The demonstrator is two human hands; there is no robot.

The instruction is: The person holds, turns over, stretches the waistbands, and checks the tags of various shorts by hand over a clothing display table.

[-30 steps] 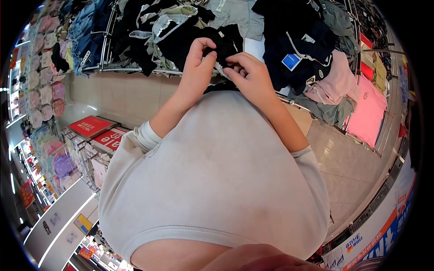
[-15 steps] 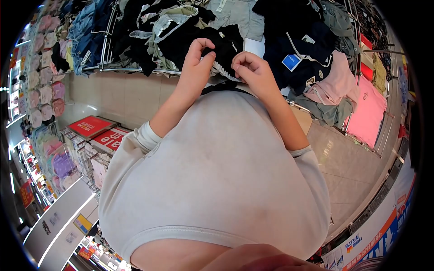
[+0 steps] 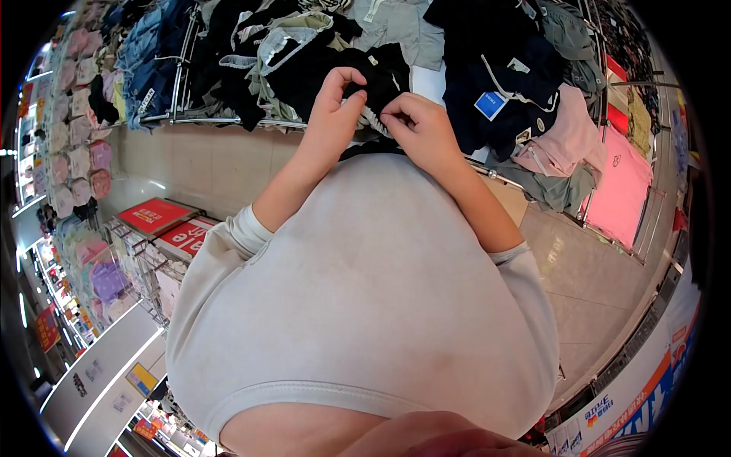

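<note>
A black garment with a pale, gathered elastic waistband (image 3: 371, 119) lies at the table's near edge, just in front of my body. My left hand (image 3: 335, 107) is curled over its left side, index finger and thumb bent, with the lower fingers partly hidden. At the waistband's right end, my right hand (image 3: 421, 128) has thumb and fingertips pinched together on the fabric. Most of the garment merges with the other black clothes (image 3: 381, 65) behind it, so its full shape cannot be made out.
The display table's metal rail (image 3: 228, 119) runs across in front of me. Grey shorts (image 3: 396, 30), navy clothes with a blue tag (image 3: 491, 105) and pink garments (image 3: 618, 186) lie on it. Red sale signs (image 3: 156, 214) stand at left beside hanging racks.
My right hand has shifted slightly left along the waistband, closer to my left hand, and turned its fingertips leftward. My left hand has barely moved.
</note>
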